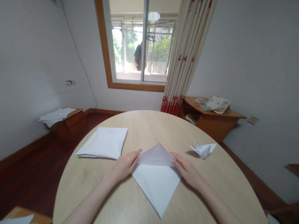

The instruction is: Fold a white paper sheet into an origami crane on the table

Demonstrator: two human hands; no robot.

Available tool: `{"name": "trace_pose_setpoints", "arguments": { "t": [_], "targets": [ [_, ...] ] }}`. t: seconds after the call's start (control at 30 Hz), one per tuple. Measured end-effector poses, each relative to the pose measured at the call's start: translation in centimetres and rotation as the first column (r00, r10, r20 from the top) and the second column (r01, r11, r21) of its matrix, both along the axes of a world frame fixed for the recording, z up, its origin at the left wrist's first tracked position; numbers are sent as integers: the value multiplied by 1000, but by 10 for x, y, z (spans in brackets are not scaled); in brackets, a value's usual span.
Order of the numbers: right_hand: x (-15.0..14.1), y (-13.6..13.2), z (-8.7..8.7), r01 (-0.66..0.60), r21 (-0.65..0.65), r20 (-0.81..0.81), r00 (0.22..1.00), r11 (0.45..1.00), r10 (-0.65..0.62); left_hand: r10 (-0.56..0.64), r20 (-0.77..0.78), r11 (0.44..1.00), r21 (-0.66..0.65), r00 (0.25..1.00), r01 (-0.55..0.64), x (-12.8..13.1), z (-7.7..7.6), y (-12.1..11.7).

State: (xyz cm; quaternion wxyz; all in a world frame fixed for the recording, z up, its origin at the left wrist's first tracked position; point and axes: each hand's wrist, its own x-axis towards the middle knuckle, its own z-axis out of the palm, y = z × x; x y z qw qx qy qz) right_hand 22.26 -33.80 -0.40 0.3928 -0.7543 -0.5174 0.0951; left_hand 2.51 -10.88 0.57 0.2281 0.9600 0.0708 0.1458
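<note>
We lose the forearms (88, 205) at the bottom edge; the left hand (123, 165) and right hand (187, 170) hide corners of the folded paper (156, 186); and the pink object (199, 100) on the far shelf (221, 123) is too small for us to name.

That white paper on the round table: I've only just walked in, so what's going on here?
A person has both hands on a sheet of white paper lying point-down as a diamond on a round wooden table. The left hand and right hand are at either side of a raised flap along its upper part. A stack of white paper lies to the left, and a folded paper figure sits to the right.
</note>
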Motion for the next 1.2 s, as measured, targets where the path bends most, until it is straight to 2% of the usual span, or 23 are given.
{"name": "trace_pose_setpoints", "arguments": {
  "t": [0.3, 0.8, 1.2],
  "targets": [
    [6, 0, -8, 61, 44, 95, 993, 997, -65, 13, 80, 998, 57, 997, -17, 2, -10, 6],
    [12, -2, -13, 42, 82, 242, 968, 996, -61, 16, 99, 997, 77, 995, -24, 5, -19, 13],
    [16, -3, -18, 57, 88, 294, 952, 995, -80, 27, 137, 996, 79, 990, -38, 5, -20, 14]
  ]
}}
